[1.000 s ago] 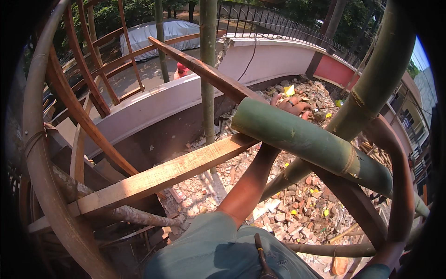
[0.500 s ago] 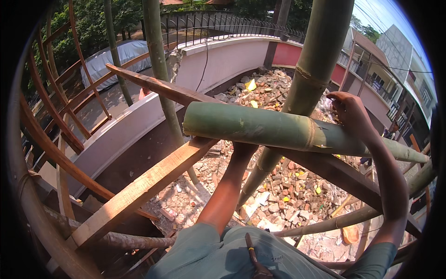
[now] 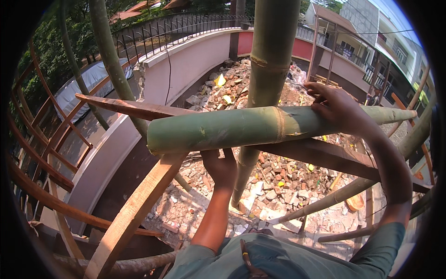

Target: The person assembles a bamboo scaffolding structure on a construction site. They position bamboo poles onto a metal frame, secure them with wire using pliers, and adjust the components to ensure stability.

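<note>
A thick green bamboo pole (image 3: 211, 130) lies crosswise in front of me, its cut end to the left, with a pale node ring and a small split right of its middle. My left hand (image 3: 219, 166) reaches up under its left part and holds it from below; the pole hides the fingertips. Over the pole's right part rests my right hand (image 3: 338, 110), its thumb side touching the surface, its other fingers apart and slightly bent past the far edge. Directly beneath the pole runs a dark wooden beam (image 3: 320, 156). A lighter squared timber (image 3: 139, 209) slants up to the pole's left end.
An upright bamboo post (image 3: 272, 51) stands just behind the pole. Below lies broken brick rubble (image 3: 278, 181). Curved wooden framing (image 3: 51, 167) rises at left. A pink boundary wall (image 3: 200, 63) with a black fence and a covered car (image 3: 86, 95) are beyond. Another bamboo (image 3: 332, 197) crosses at lower right.
The view has turned, so the pole and post appear farther left. My right hand has come down from behind the pole onto its top. My left hand shows more, still under the pole.
</note>
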A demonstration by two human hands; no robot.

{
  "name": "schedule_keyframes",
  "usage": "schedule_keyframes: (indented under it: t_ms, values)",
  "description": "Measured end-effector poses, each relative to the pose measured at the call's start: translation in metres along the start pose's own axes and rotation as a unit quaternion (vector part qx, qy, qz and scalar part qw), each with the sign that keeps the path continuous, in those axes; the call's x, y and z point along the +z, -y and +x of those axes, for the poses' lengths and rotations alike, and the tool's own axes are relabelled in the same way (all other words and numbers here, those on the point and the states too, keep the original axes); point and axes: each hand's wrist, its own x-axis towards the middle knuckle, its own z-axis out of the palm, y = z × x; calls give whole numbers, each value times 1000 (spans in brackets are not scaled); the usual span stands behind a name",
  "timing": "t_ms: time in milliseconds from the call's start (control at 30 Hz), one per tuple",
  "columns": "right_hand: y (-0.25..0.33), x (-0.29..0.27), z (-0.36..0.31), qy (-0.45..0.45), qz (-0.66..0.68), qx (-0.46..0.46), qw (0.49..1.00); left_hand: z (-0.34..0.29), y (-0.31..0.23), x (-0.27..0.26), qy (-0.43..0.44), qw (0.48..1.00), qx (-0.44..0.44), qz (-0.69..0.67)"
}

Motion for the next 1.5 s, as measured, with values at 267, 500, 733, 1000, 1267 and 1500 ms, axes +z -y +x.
schedule_keyframes:
  t_ms: [267, 500, 733, 1000, 1267, 1500]
  values:
    - [16, 19, -81, -198, -157, 17, 967, 7, -30, -46, 175, 982, -39, 53]
    - [-33, 4, -108, -52, 204, 158, 965, -26, -42, -74, 348, 902, -219, -131]
    - [35, 93, -113, -26, 552, -5, 834, -33, -73, -72, 415, 745, -323, -409]
    - [93, 188, -77, -168, 510, -2, 843, -8, -91, -82, 467, 732, -329, -372]
    - [103, 234, -42, -210, 553, -19, 806, -3, -111, -79, 464, 792, -256, -303]
    - [77, 181, -100, -131, 632, 31, 763, 10, -102, -88, 496, 774, -274, -282]
